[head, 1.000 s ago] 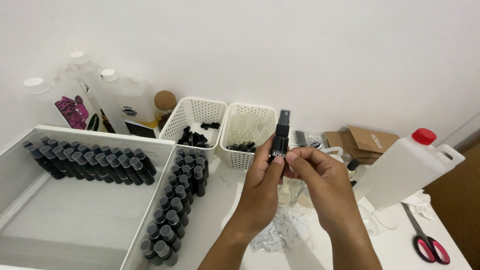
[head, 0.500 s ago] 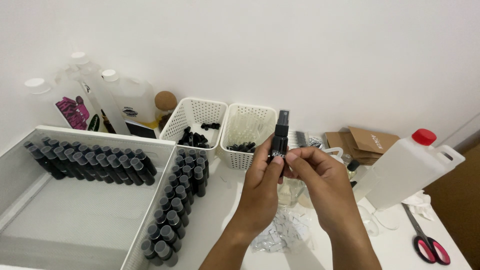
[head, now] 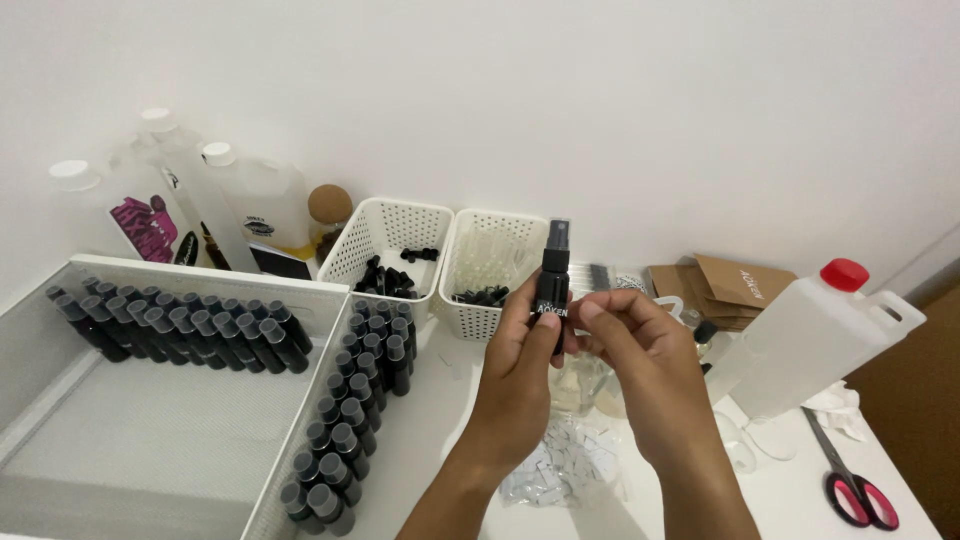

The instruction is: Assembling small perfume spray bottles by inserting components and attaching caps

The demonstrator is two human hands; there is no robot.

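Both hands hold a black spray bottle point(head: 553, 285) upright.
Its long axis runs 12 to 6 o'clock, nozzle at 12. The left hand point(head: 520, 375) and right hand point(head: 640, 365) pinch its body above the table point(head: 430, 450), in front of a white basket point(head: 495, 270).

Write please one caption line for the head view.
Both hands, left hand and right hand, hold a small black spray bottle upright above a white table.

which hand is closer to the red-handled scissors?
Right. The right hand sits on the scissors' side, up and left of them with bare table between. The left hand is farther left, across the black spray bottle both hold.
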